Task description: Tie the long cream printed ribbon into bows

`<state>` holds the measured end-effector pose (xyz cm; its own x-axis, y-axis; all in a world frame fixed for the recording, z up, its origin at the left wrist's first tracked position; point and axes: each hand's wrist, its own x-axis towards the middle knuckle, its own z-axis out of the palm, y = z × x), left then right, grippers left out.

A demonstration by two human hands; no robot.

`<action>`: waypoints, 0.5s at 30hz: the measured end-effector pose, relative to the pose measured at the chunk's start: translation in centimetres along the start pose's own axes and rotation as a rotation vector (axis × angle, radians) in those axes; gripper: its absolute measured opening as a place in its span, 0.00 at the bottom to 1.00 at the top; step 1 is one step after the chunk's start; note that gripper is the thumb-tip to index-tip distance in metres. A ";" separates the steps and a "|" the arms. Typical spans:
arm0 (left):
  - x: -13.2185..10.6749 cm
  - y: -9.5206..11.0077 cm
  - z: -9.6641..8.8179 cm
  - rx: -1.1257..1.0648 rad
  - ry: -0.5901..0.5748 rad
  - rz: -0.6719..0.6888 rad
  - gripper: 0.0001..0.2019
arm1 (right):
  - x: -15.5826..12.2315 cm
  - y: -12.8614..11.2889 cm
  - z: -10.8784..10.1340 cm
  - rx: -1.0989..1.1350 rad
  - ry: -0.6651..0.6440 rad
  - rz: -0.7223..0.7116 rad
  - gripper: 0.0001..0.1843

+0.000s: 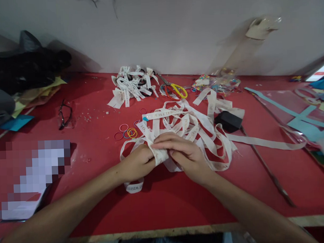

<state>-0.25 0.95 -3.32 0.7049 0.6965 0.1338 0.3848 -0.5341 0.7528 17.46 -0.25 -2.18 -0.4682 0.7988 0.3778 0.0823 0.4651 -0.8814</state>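
My left hand (138, 162) and my right hand (183, 152) meet at the middle of the red table (159, 210). Both are closed on a folded bunch of cream printed ribbon (160, 155), pinched between their fingertips. The ribbon runs back into a loose tangle of the same ribbon (194, 127) just behind my hands. One loop hangs below my left hand. A pile of finished ribbon bows (131, 85) lies further back, near the wall.
Small coloured elastic rings (127, 131) lie left of the tangle. Yellow-handled scissors (175, 90), a black box (228, 121), black glasses (64, 114), a dark stick (270, 174), blue paper strips (297, 116) and a black bag (27, 66) also occupy the table.
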 end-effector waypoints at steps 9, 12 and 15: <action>0.0 0.1 0.0 -0.176 -0.031 0.007 0.11 | 0.0 0.1 0.6 -0.178 -0.003 -0.075 0.15; 0.0 0.0 0.0 -0.134 -0.055 -0.040 0.09 | 0.0 0.0 1.0 -0.225 0.021 -0.090 0.18; -0.1 0.1 0.0 -0.039 -0.074 -0.082 0.09 | -0.1 -0.1 1.1 -0.224 0.065 -0.097 0.19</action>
<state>-0.25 0.85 -3.30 0.7147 0.6991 0.0235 0.4208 -0.4566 0.7839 16.51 -0.81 -2.43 -0.4265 0.7657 0.4814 0.2357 0.6080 -0.7582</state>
